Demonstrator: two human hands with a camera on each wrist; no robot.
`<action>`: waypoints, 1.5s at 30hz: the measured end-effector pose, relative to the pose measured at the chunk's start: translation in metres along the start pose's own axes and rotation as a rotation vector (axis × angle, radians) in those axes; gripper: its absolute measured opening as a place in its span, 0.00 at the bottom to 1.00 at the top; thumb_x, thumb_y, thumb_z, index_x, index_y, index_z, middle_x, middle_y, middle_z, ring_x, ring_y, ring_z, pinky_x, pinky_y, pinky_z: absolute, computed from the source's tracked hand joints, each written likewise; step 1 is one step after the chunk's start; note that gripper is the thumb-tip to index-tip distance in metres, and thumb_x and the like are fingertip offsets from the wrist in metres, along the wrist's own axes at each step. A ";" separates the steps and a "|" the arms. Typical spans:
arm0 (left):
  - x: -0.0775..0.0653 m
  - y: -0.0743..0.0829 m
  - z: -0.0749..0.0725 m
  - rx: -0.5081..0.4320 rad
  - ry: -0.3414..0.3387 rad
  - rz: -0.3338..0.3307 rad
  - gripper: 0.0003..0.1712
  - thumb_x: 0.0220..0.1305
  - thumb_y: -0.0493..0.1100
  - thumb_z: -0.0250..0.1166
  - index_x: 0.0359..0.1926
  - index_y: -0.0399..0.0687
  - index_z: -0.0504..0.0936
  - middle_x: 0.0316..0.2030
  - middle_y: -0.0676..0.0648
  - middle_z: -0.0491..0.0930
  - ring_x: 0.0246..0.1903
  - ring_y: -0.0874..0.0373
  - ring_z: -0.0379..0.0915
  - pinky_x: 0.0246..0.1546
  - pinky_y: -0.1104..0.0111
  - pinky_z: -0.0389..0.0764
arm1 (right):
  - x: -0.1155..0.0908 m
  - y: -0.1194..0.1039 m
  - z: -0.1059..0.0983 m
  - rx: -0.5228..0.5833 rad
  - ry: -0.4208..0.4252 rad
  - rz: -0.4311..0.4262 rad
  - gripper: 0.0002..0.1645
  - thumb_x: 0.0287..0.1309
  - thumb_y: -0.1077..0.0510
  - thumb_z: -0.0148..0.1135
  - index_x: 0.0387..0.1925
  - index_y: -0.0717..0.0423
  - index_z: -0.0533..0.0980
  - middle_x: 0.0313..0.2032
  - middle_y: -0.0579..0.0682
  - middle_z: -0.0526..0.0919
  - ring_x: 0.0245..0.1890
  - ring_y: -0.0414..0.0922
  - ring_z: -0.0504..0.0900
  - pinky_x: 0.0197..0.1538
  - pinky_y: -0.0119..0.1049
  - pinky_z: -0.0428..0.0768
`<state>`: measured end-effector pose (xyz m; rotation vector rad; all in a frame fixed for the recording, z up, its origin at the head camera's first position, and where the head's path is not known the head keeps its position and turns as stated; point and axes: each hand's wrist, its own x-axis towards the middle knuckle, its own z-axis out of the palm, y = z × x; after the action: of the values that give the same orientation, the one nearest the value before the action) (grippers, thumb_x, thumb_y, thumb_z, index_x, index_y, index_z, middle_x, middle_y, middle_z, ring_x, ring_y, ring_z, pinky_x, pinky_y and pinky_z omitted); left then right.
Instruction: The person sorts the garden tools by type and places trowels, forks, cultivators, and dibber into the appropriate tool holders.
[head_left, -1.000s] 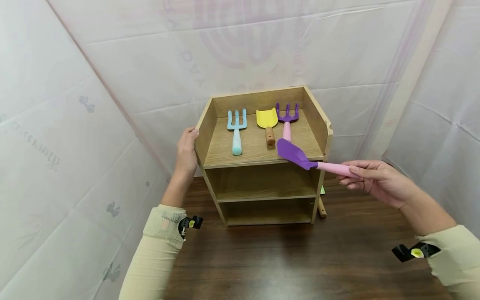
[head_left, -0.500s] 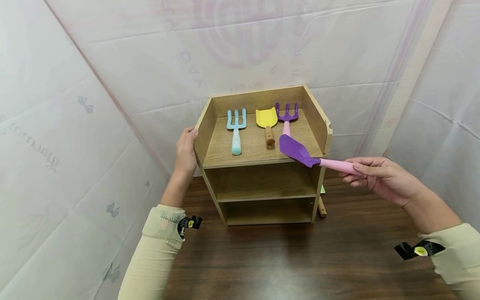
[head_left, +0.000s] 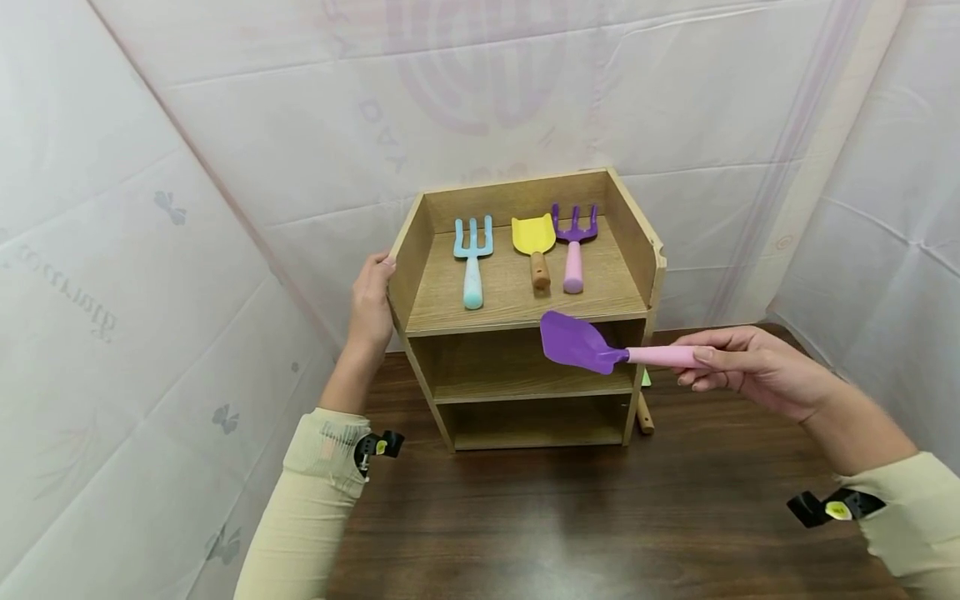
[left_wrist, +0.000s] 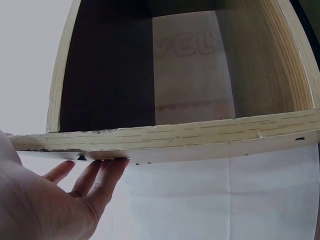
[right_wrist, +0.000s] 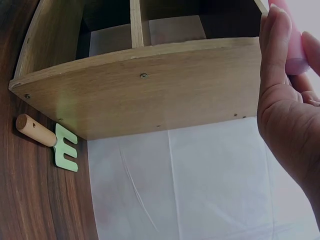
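Observation:
My right hand pinches the pink handle of a purple hand trowel, its blade held level in front of the middle opening of a small wooden shelf unit. With its fingers against the outer side panel, my left hand grips the shelf's left edge; the left wrist view shows these fingertips on the panel. On the top shelf lie a light blue hand fork, a yellow shovel with a wooden handle, and a purple hand fork with a pink handle.
A light green hand fork with a wooden handle lies on the dark wood surface by the shelf's right side. White printed sheeting stands behind and on both sides.
The trowel's blade has dropped from over the top shelf's front edge to the middle opening, uncovering the purple fork's handle. My left hand stays on the shelf's side.

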<state>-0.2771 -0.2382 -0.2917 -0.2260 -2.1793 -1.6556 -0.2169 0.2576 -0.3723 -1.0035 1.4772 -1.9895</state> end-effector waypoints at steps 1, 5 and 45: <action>0.000 0.000 0.000 0.002 0.001 0.000 0.29 0.79 0.53 0.42 0.67 0.40 0.75 0.50 0.44 0.77 0.43 0.56 0.75 0.45 0.66 0.78 | 0.000 0.001 0.001 -0.012 0.004 0.003 0.32 0.80 0.74 0.34 0.69 0.57 0.79 0.58 0.51 0.89 0.54 0.41 0.91 0.56 0.34 0.88; 0.000 0.001 0.000 0.010 -0.006 0.004 0.30 0.80 0.53 0.42 0.67 0.40 0.75 0.52 0.43 0.77 0.45 0.55 0.75 0.47 0.65 0.78 | 0.002 0.005 0.004 -0.074 0.035 0.034 0.31 0.80 0.74 0.37 0.67 0.56 0.80 0.56 0.50 0.90 0.52 0.40 0.92 0.54 0.35 0.89; 0.001 -0.001 -0.001 -0.017 -0.009 0.005 0.29 0.80 0.52 0.43 0.66 0.40 0.76 0.46 0.46 0.78 0.39 0.59 0.76 0.42 0.68 0.79 | 0.075 0.067 0.085 -0.267 0.614 0.310 0.28 0.77 0.62 0.59 0.67 0.81 0.71 0.58 0.75 0.82 0.41 0.37 0.92 0.50 0.30 0.89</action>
<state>-0.2782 -0.2393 -0.2922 -0.2448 -2.1701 -1.6742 -0.2019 0.1303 -0.4016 -0.2111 2.1093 -1.9885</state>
